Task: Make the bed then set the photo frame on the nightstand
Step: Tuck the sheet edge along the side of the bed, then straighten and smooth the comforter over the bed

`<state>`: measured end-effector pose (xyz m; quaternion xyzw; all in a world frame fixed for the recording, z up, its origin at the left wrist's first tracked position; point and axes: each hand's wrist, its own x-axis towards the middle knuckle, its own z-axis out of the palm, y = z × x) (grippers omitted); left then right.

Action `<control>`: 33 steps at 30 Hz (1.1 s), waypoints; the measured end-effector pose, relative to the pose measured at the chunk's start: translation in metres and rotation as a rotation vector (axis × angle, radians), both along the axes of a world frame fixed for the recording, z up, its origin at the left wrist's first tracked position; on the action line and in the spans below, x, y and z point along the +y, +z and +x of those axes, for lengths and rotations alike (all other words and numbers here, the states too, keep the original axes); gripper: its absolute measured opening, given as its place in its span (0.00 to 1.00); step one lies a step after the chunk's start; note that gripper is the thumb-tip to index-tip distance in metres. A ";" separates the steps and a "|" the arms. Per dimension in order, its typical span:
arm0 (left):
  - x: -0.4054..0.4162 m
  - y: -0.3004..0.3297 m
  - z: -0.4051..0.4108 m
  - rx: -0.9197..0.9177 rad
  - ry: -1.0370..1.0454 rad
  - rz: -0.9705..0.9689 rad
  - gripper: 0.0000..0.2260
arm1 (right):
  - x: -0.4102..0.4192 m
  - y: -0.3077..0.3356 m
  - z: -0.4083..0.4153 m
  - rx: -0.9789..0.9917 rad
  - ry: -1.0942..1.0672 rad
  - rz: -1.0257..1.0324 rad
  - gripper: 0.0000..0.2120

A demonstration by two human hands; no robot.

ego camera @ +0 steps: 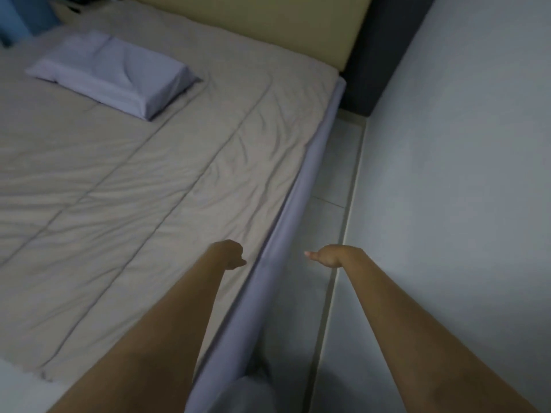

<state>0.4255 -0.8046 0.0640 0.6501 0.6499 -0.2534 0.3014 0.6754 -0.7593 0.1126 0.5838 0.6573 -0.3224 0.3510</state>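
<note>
Beige quilt point(167, 174) under curled left hand point(231, 255) | right hand point(326, 256) over floor, grip unclear | pillow point(113, 74) far

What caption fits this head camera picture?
Two bare hands, left and right, reach over the bed's edge; pillow lies on blanket.

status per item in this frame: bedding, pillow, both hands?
Beige quilted cover: spread flat over the mattress, lightly wrinkled.
Lavender rectangular pillow: lying flat on the cover, angled, away from the headboard.
Lavender fitted sheet: exposed along the bed's side edge.
Left hand: curled at the cover's edge; grip unclear.
Right hand: over the floor, holding nothing.
</note>
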 end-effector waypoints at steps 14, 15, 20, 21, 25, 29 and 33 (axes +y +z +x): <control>0.182 0.002 -0.009 0.013 0.365 -0.051 0.25 | 0.286 -0.045 -0.033 0.075 0.285 -0.042 0.36; 0.206 0.001 -0.006 0.020 0.399 -0.036 0.25 | 0.319 -0.048 -0.035 0.079 0.340 -0.021 0.35; 0.312 0.015 0.016 0.004 0.538 -0.066 0.26 | 0.455 -0.041 -0.029 0.066 0.496 -0.030 0.33; 0.333 0.016 0.019 -0.002 0.562 -0.057 0.26 | 0.482 -0.041 -0.029 0.070 0.501 -0.024 0.34; 0.414 0.020 0.027 -0.020 0.596 -0.030 0.26 | 0.579 -0.035 -0.032 0.042 0.540 0.021 0.36; 0.492 0.015 0.021 -0.022 0.557 -0.013 0.26 | 0.657 -0.025 -0.041 0.034 0.548 0.046 0.36; 0.570 0.006 0.013 -0.015 0.507 0.045 0.26 | 0.731 -0.019 -0.042 0.041 0.523 0.088 0.39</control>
